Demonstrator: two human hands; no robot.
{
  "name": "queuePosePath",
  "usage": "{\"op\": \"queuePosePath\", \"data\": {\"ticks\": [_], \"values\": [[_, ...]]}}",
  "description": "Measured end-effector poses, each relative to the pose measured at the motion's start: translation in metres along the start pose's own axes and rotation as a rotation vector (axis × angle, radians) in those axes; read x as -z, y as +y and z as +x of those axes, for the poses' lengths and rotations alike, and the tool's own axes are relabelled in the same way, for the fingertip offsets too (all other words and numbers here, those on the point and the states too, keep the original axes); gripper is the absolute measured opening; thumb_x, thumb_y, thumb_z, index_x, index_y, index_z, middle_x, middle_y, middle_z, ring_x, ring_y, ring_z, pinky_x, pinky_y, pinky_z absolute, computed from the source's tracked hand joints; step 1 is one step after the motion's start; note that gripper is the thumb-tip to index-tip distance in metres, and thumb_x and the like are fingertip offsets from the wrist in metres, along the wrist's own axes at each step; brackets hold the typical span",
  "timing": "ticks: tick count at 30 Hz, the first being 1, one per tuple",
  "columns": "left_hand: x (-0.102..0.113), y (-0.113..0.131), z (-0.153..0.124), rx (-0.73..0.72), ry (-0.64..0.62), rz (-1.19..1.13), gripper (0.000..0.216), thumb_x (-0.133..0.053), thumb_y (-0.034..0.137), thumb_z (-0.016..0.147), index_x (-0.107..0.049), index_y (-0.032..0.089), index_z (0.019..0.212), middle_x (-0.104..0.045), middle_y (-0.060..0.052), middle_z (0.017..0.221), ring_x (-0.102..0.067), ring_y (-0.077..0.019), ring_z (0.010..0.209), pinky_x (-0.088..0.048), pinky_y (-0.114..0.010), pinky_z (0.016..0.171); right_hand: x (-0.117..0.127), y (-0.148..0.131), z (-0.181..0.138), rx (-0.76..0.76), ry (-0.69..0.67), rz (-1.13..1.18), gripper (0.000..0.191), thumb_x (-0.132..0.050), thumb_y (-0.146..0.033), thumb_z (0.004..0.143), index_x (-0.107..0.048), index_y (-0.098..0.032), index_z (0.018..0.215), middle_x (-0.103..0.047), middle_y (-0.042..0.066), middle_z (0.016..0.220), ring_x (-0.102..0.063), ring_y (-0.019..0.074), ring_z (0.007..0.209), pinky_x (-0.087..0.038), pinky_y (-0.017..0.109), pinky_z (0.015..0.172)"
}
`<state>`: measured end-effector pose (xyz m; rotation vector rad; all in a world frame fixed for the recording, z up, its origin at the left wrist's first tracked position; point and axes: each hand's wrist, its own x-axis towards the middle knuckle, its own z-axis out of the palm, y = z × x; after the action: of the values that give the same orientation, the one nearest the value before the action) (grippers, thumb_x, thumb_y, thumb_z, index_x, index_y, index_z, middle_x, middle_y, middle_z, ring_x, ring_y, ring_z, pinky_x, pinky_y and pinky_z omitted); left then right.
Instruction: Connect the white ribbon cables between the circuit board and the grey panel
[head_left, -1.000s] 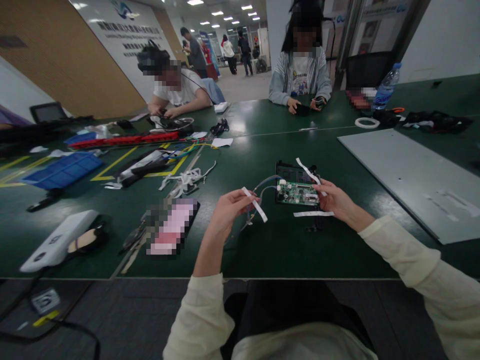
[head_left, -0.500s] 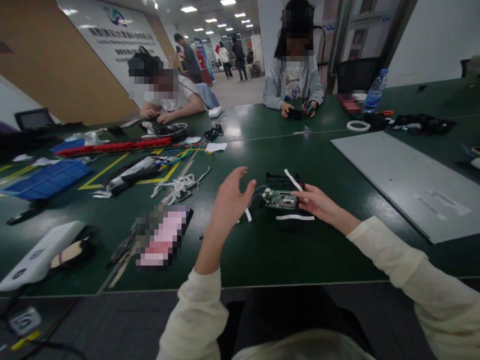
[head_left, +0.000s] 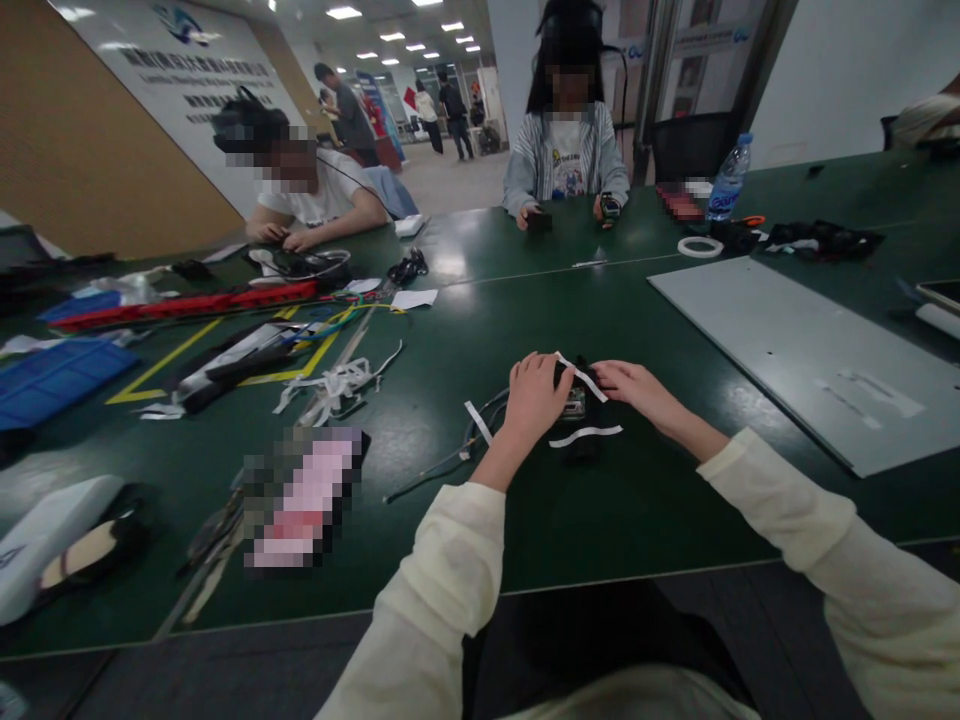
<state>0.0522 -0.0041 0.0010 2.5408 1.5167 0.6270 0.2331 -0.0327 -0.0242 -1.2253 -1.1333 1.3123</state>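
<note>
A green circuit board (head_left: 574,403) sits low over the table in front of me, with a black frame (head_left: 581,370) along its far side. My left hand (head_left: 534,402) covers the board's left part, fingers bent over the far edge and the thumb on the near side. At the right end, my right hand (head_left: 634,388) pinches the black frame between thumb and fingers. One white strip (head_left: 586,380) slants across between the hands. Another strip (head_left: 585,437) lies nearer me. Grey cables (head_left: 442,462) trail out to the left beside a third strip (head_left: 478,422).
A phone (head_left: 307,500) lies left, near a tangle of white strips (head_left: 337,385). To the right is a large grey panel (head_left: 802,350). Tape roll (head_left: 700,247) and water bottle (head_left: 730,180) stand farther back. Two people sit across the table (head_left: 480,330).
My left hand has come right and closed over the board; before, it was raised and open beside it. My right hand has shifted to the frame. The view has swung slightly right.
</note>
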Motion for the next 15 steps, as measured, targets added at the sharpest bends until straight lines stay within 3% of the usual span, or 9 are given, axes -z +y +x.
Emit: {"op": "queuePosePath", "data": {"ticks": [4,6,8,12,15], "values": [[-0.003,-0.001,-0.002,0.048,-0.07,-0.013,0.046,-0.028,0.047,0.097,-0.053,0.017,0.123,-0.055,-0.015,0.131,-0.035,-0.0333,0.135,-0.024,-0.064,0.106,0.02,-0.001,0.011,0.286,0.136,-0.415,0.02,-0.061,-0.036,0.083,-0.071,-0.023,0.095,-0.067,0.005,0.102,-0.061,0.0203,0.098,-0.045,0.038,0.095],[-0.001,-0.001,-0.003,0.049,-0.093,-0.022,0.049,-0.026,0.049,0.097,-0.052,0.018,0.124,-0.054,-0.014,0.132,-0.033,-0.0331,0.136,-0.022,-0.065,0.107,0.041,-0.005,0.016,0.435,0.252,-0.669,0.023,-0.059,-0.034,0.084,-0.07,-0.021,0.1,-0.065,0.008,0.111,-0.056,0.0228,0.11,-0.037,0.041,0.104],[0.002,-0.001,-0.003,0.042,-0.102,-0.029,0.051,-0.026,0.05,0.097,-0.049,0.018,0.129,-0.049,-0.014,0.138,-0.03,-0.0323,0.138,-0.022,-0.063,0.108,0.069,-0.007,0.02,0.473,0.402,-0.929,0.03,-0.052,-0.033,0.087,-0.066,-0.017,0.109,-0.058,0.013,0.124,-0.048,0.0257,0.121,-0.031,0.045,0.108],[0.014,-0.003,-0.004,-0.028,-0.131,-0.015,0.059,-0.03,0.056,0.094,-0.039,0.02,0.139,-0.035,-0.013,0.149,-0.018,-0.031,0.143,-0.018,-0.059,0.113,0.134,0.004,0.021,0.296,0.751,-1.251,0.046,-0.046,-0.041,0.09,-0.054,-0.017,0.128,-0.033,0.018,0.147,-0.023,0.0368,0.137,-0.027,0.062,0.102],[0.02,-0.006,-0.006,-0.067,-0.215,-0.009,0.067,-0.03,0.064,0.091,-0.034,0.022,0.143,-0.031,-0.012,0.152,-0.012,-0.0329,0.145,-0.012,-0.062,0.113,0.171,0.021,0.02,-0.016,0.806,-1.295,0.06,-0.042,-0.056,0.088,-0.05,-0.015,0.131,-0.028,0.026,0.147,-0.018,0.0468,0.135,-0.022,0.073,0.093]]}}
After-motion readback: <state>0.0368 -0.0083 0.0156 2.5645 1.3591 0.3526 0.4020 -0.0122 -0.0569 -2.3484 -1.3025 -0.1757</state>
